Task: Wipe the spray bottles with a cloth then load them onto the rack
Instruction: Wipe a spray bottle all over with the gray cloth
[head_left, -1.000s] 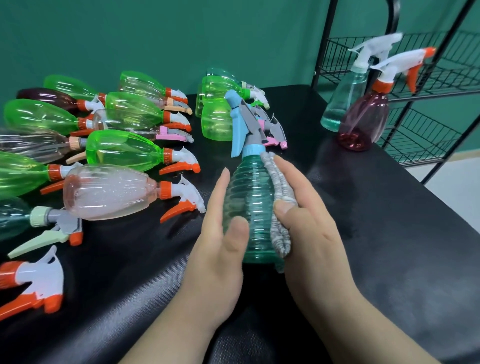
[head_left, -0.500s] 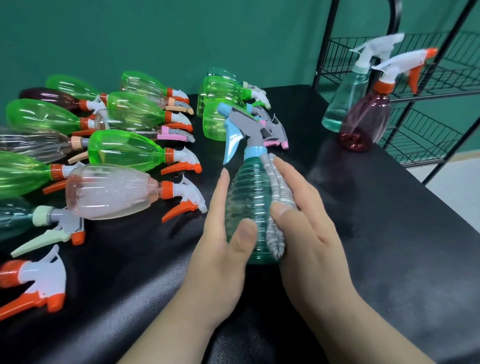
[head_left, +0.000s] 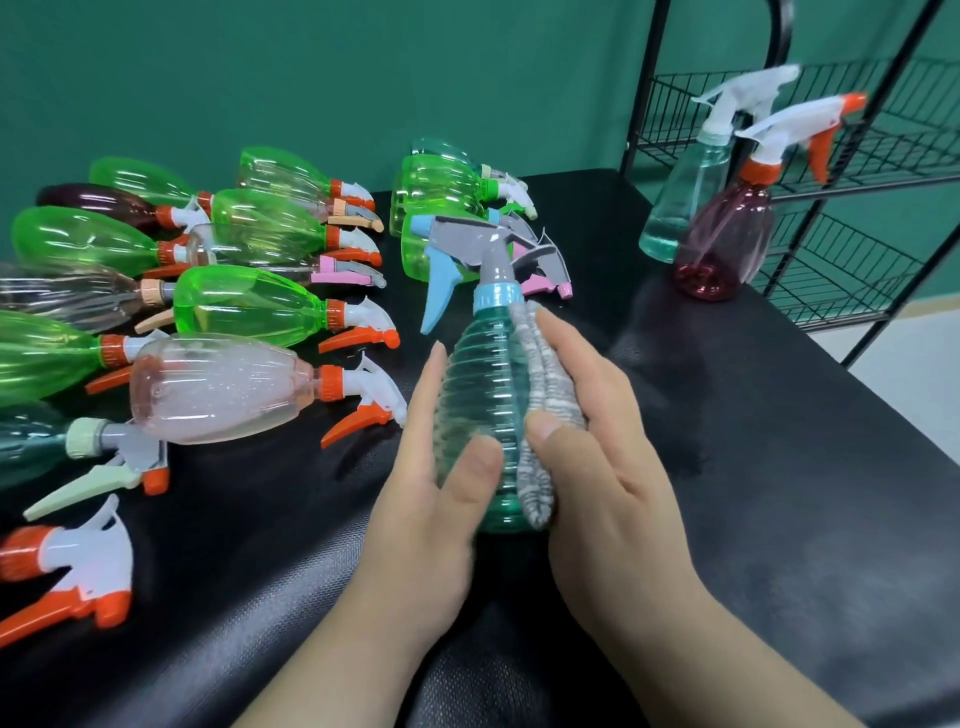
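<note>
Farthest right, the rack (head_left: 852, 280) is the largest piece: black wire shelves on a thin black frame, just beyond the table edge. Left of centre, a spread of lying bottles (head_left: 249, 306) covers the table. Most are bright green, a pink bottle (head_left: 223, 395) lies nearest, and the orange, white and pink nozzles point right. A maroon bottle (head_left: 722, 244) and a clear bottle (head_left: 680, 208) stand upright at the far right, in front of the rack.

At near centre the teal bottle (head_left: 483, 384) is upright between both hands. It is ribbed and see-through, with a blue collar, a grey head and a blue trigger aimed left. Whether its base touches the table I cannot tell. The left hand (head_left: 431, 519) holds its left side, fingers laid along it and thumb curled across the front. The right hand (head_left: 613, 467) pinches the folded grey cloth (head_left: 545, 395) and presses it to the bottle's right side. A loose spray head (head_left: 78, 571) lies near left.

The table (head_left: 779, 519) is black, slightly shiny and finely textured. Behind it runs a plain green wall (head_left: 363, 78), and a strip of pale floor (head_left: 924, 374) shows at right.
</note>
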